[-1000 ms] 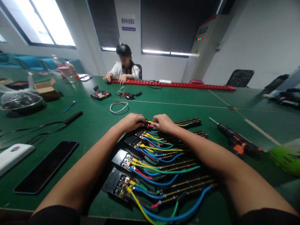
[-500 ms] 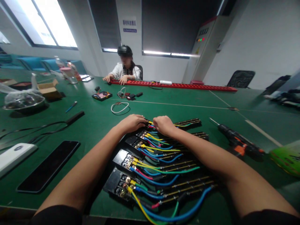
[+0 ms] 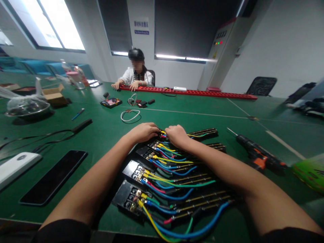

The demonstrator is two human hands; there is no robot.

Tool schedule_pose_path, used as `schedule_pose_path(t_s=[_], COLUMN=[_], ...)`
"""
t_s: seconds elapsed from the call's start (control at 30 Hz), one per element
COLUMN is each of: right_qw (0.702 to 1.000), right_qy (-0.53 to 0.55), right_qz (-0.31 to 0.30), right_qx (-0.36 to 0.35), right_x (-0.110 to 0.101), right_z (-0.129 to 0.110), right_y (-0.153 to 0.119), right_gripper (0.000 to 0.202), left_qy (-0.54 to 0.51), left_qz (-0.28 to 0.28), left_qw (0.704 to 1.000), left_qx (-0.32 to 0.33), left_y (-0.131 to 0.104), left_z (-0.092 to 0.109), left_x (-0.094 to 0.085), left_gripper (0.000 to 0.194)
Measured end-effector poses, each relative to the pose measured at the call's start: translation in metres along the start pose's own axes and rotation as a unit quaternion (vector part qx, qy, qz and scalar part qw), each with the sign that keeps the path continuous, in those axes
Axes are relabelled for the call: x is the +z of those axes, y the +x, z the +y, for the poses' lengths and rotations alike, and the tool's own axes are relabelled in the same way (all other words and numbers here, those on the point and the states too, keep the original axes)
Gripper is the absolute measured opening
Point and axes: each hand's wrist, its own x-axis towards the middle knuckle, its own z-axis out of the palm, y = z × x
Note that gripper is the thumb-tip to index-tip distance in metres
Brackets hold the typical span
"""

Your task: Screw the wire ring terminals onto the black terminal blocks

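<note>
Several black terminal blocks with colored wires lie in a row running away from me; the nearest terminal block (image 3: 128, 197) has blue, yellow, green and red leads reaching brass-colored strips (image 3: 192, 212). At the far end of the row, my left hand (image 3: 144, 132) is closed around the end of the farthest terminal block (image 3: 161, 133), its fingertips on the block's edge. My right hand (image 3: 177, 135) is curled just right of it, over the yellow and red wires. Its fingertips are hidden from me, so what they pinch cannot be made out.
A cordless screwdriver (image 3: 255, 152) lies to the right beside a green bag (image 3: 310, 173). On the left are a black phone (image 3: 54, 179), a white power bank (image 3: 17, 168) and a black strap (image 3: 82, 125). Across the table a person (image 3: 136, 72) has both hands at a long red rail (image 3: 210, 92).
My hands stay at the farthest block with almost no visible movement. The whole view has shifted very slightly.
</note>
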Motion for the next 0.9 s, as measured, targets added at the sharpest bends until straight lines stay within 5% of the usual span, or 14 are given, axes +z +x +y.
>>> schedule_pose_path(t_s=[0.9], right_qw=[0.999], right_qy=[-0.049], right_qz=[0.013], right_qx=[-0.016], right_x=[0.002], right_z=[-0.010], right_y=[-0.003], right_gripper=[0.031], left_qy=[-0.009], left_qz=[-0.015], left_qw=[1.000], left_qx=[0.006], left_y=[0.003], left_z=[0.001], left_x=[-0.007], left_gripper=[0.027])
